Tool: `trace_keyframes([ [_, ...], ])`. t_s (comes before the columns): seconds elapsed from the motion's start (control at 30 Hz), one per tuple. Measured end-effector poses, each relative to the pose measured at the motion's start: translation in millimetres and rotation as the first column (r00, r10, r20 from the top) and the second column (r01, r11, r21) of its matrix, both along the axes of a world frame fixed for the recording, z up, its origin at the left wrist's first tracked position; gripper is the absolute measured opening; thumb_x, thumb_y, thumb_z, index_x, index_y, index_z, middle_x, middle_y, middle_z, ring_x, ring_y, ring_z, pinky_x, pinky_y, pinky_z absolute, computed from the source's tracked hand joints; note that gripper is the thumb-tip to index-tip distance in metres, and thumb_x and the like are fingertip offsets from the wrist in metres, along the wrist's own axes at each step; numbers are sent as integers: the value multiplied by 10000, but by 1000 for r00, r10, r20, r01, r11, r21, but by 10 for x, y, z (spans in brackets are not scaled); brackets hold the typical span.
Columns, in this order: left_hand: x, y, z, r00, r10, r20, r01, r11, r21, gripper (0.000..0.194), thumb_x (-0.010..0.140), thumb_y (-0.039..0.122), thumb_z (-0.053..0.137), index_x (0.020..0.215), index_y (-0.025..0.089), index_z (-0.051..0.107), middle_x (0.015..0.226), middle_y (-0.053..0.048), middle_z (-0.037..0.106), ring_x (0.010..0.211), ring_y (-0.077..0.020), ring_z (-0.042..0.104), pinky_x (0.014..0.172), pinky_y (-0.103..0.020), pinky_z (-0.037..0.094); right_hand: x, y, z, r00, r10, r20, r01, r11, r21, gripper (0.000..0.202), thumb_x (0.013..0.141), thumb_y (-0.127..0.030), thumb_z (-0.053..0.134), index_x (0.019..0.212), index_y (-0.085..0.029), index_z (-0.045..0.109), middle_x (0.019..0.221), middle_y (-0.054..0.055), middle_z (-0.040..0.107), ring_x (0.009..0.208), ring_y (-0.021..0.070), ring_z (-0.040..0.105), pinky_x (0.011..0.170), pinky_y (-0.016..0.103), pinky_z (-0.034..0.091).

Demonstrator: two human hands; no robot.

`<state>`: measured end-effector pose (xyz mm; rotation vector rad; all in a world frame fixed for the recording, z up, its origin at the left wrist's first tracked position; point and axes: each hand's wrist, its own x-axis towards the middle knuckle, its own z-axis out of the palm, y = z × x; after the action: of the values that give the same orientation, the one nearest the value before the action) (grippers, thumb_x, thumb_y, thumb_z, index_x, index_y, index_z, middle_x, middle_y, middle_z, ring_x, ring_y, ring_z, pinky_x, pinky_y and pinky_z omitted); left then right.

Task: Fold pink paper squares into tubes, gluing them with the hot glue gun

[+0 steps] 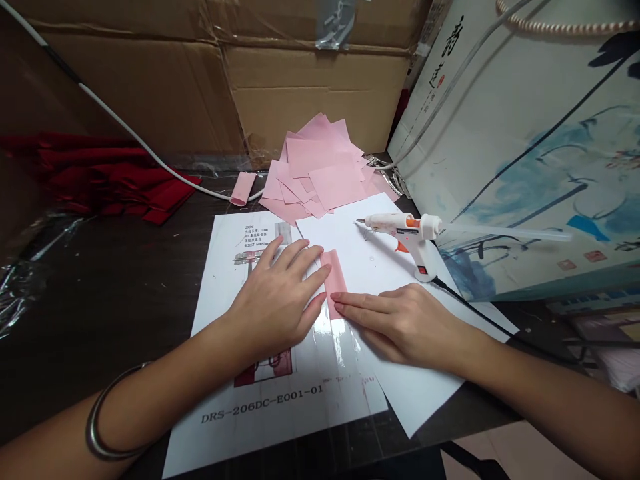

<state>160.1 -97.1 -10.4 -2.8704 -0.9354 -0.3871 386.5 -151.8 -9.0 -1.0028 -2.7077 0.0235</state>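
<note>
A folded strip of pink fabric (334, 275) lies on the white paper sheets in front of me. My left hand (283, 293) rests at its left edge, palm down, with the fingers spread and the thumb and a fingertip touching the strip. From the right, my right hand (400, 320) lays its stretched fingertips on the strip's lower right part. The white hot glue gun (407, 233) lies on its side just beyond my right hand, with a clear glue stick (510, 231) sticking out of its back.
A heap of pink fabric pieces (325, 163) sits behind the sheets, beside a rolled pink piece (243, 189). Red fabric (100, 177) is stacked at the far left. A cardboard wall (315, 87) closes the back; a painted white box (540, 153) stands at the right. Cables cross the table.
</note>
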Motion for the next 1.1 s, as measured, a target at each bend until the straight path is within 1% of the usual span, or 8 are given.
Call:
trace_keyframes([
  [0.2,9,-2,15,1000,7,0,-7,1000,-5,374,917,274,447,1214,134,626,1367,-168,534,1275,-373,456,1084,-615,296,-29,-72,15,986,15,164,-23,999,48,435,846,-120,506,1268,-113,610,1405,31,537,534,151,640,412,356,451],
  [0.37,-3,-9,16,1000,15,-16,-15,1000,-10,392,936,295,416,1229,132,619,1375,-162,529,1280,-369,453,1089,-609,293,-17,-108,-9,996,9,86,-14,998,63,410,852,-122,505,1244,-128,627,1367,45,577,519,134,625,420,336,457],
  [0.63,4,-16,8,1000,18,-6,-18,1000,-6,392,924,288,430,1226,124,619,1360,-171,536,1276,-369,452,1090,-601,290,-107,-113,112,942,107,318,-133,989,61,530,733,-118,504,1235,22,603,1325,226,567,462,195,616,347,362,412],
  [0.7,9,-13,6,1000,16,-4,-16,1000,-2,388,917,277,443,1227,122,616,1354,-173,538,1272,-365,455,1090,-596,294,-84,-82,102,961,124,247,-133,991,17,501,764,-133,498,1235,1,606,1325,199,579,538,213,666,390,364,473],
  [0.8,10,-9,5,1000,11,1,-11,1000,-10,386,914,272,450,1231,123,612,1344,-174,543,1258,-355,468,1080,-587,311,-4,-26,67,994,97,-45,-97,995,6,422,830,-107,453,1214,-75,626,1280,116,636,644,183,713,473,321,548],
  [0.9,7,-9,5,1000,21,17,-20,999,-26,377,918,288,447,1214,130,620,1326,-165,554,1244,-352,476,1071,-587,321,72,7,70,950,72,-303,-52,996,74,416,831,-51,443,1195,-126,632,1210,86,682,879,162,732,590,261,585],
  [0.97,4,-9,3,999,25,23,-24,999,-38,377,918,289,443,1211,133,621,1324,-160,555,1241,-347,477,1077,-584,316,92,16,87,939,64,-337,-33,995,98,412,823,-27,457,1176,-126,643,1181,91,697,947,159,720,623,245,586],
  [1.1,-3,0,-14,999,18,32,-17,999,-37,387,913,291,451,1226,136,618,1332,-167,550,1239,-343,483,1076,-583,316,66,30,83,970,67,-234,-65,998,14,379,862,-74,461,1182,-127,658,1232,77,670,752,151,736,539,265,567],
])
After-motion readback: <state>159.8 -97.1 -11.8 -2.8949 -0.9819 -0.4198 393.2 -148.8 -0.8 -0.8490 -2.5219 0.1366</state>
